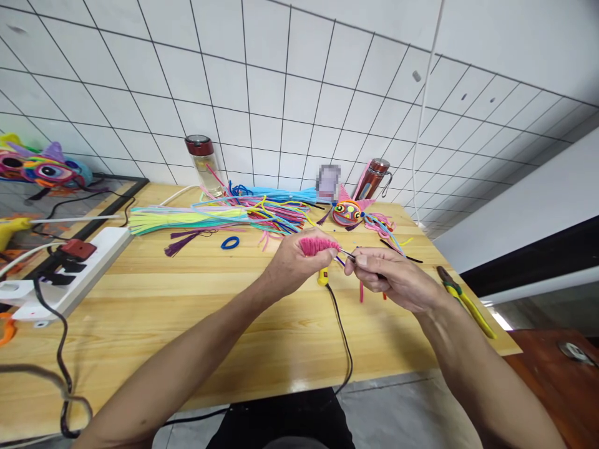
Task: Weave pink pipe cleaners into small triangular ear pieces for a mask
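My left hand (306,262) is closed around a pink ribbed piece (319,246) that looks made of bent pipe cleaners. In my right hand (390,274) is a slim metal-tipped tool (347,254) with a dark handle; its tip touches the right end of the pink piece. The fingers hide most of the handle, so its exact kind is unclear. Just below my left hand lies a yellow-handled corded tool (322,276), partly covered. Beyond my hands sits a colourful round face ornament (349,214) with pink pointed ears.
Bundles of pipe cleaners (187,219) lie along the back, near a glass bottle (202,162) and a brown flask (374,178). A blue ring (229,242) rests in front. Pliers (468,302) lie at the right edge, a power strip (88,268) at left. A black cord (344,337) crosses the table (224,337).
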A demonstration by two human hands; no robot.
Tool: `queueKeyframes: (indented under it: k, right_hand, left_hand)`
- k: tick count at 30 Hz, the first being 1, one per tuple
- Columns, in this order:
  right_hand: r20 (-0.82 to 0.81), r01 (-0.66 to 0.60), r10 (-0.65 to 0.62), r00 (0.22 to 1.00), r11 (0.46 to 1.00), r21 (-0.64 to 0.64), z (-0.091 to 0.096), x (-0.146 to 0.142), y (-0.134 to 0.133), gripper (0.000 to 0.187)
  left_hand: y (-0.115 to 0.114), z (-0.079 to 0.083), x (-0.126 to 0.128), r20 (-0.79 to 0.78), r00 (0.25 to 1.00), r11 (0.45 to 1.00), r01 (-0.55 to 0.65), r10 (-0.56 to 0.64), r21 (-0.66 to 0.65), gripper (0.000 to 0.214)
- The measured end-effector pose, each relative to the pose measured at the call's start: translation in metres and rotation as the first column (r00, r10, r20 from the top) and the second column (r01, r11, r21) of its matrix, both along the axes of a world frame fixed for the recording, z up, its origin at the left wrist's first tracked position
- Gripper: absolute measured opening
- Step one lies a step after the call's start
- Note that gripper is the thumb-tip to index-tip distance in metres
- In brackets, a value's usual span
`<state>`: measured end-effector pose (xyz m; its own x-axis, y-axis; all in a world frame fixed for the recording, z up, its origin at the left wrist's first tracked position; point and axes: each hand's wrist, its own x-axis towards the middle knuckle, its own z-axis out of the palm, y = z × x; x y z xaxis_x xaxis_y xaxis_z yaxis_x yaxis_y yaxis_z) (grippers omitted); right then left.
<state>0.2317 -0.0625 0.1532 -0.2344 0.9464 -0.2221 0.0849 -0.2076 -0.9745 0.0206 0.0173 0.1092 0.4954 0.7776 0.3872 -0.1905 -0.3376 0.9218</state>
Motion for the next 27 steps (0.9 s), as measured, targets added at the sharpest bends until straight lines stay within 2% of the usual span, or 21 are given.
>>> queueKeyframes:
  k: [14, 21, 27]
  right_hand:
    - [0.031, 0.005, -0.005, 0.999, 1.0, -0.003, -0.0018, -0.0007, -0.0026, 0.047]
    - [0.112, 0.017, -0.022, 0.993, 0.999, 0.043, -0.0047, -0.0003, -0.0026, 0.049]
    - [0.267, 0.021, -0.057, 0.962, 0.99, 0.137, -0.0043, 0.0005, -0.0073, 0.048]
  left_hand:
    - [0.0038, 0.002, -0.0043, -0.103, 0.994, 0.999, 0.046, -0.049, -0.028, 0.021]
    - [0.0028, 0.0038, -0.0044, -0.178, 0.981, 0.993, 0.064, -0.082, -0.102, 0.024]
    - [0.0023, 0.004, -0.0041, -0.186, 0.978, 0.988, 0.07, -0.095, -0.135, 0.025]
